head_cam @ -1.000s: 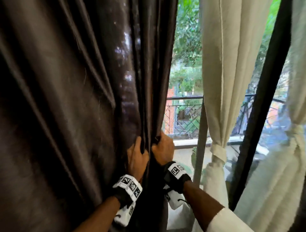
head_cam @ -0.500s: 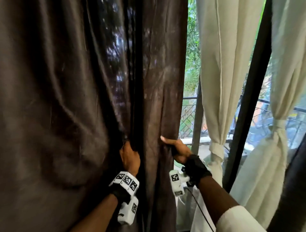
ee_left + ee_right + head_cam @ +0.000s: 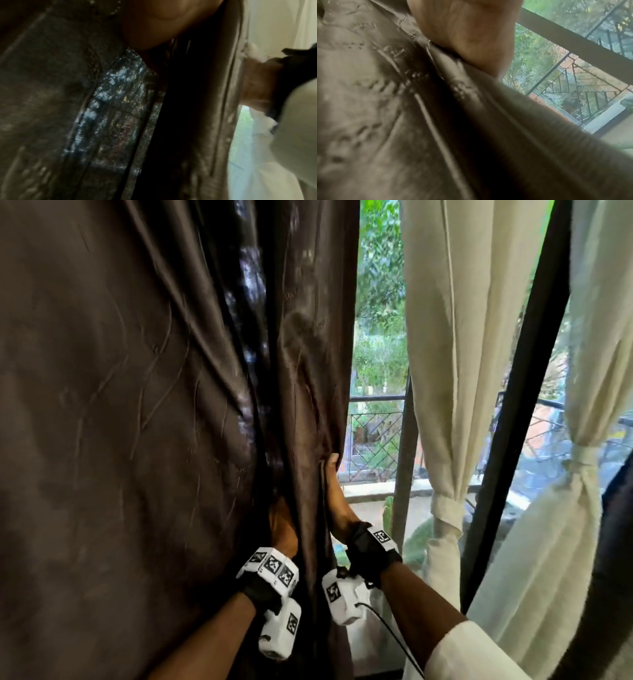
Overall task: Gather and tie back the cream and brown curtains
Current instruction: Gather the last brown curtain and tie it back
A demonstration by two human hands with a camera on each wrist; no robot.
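The brown curtain [image 3: 144, 405] fills the left half of the head view, its folds running down toward my hands. My left hand [image 3: 282, 525] is buried in a deep fold and grips bunched fabric; its fingers are hidden. My right hand [image 3: 334, 494] holds the curtain's right edge, one fingertip up in front of the hem. In the wrist views the brown curtain [image 3: 202, 121] [image 3: 402, 108] hangs under each palm [image 3: 163, 20] [image 3: 467, 33]. Two cream curtains [image 3: 448, 354] [image 3: 592, 337] hang at the right, each knotted with a tie [image 3: 445, 508] [image 3: 582, 455].
A dark window frame post [image 3: 513, 440] stands between the two cream curtains. Through the glass are a balcony railing [image 3: 376, 436] and green trees. A thin cable [image 3: 394, 631] trails from my right wrist.
My right hand reached right, took the brown curtain's edge, and has now drawn it left toward my left hand. The left hand has stayed in its fold.
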